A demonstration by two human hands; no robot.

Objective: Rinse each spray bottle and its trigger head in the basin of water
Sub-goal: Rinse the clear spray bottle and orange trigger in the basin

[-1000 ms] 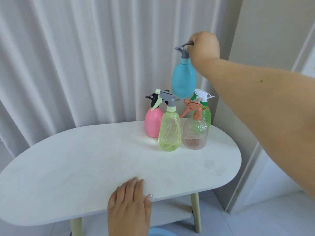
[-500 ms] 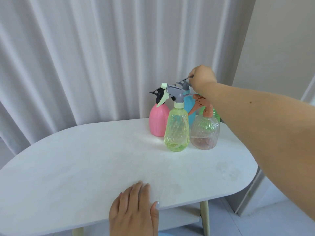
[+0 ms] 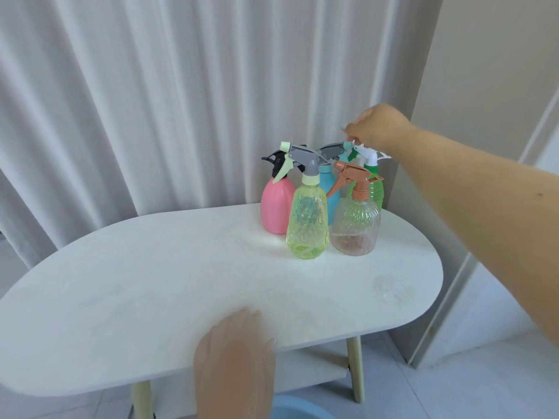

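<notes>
Several spray bottles stand clustered at the far right of the white table (image 3: 151, 282): a pink one (image 3: 276, 207) with a black head, a yellow-green one (image 3: 307, 228) with a grey head, a clear one (image 3: 355, 228) with a brown head, and a green one (image 3: 376, 189) with a white head. The blue bottle (image 3: 328, 189) stands behind them, mostly hidden. My right hand (image 3: 378, 125) reaches over the group, its curled fingertips pinching the back of the blue bottle's grey trigger head (image 3: 332, 150). My left hand (image 3: 236, 358) lies flat on the table's near edge.
A blue basin's rim (image 3: 302, 412) shows under the table at the bottom edge. A white curtain (image 3: 181, 101) hangs behind the table, and a wall corner (image 3: 438, 146) stands to its right. The table has pale wooden legs (image 3: 355, 370).
My right hand has lowered the blue bottle from above the group down onto the table behind the others. The left hand stays on the table edge.
</notes>
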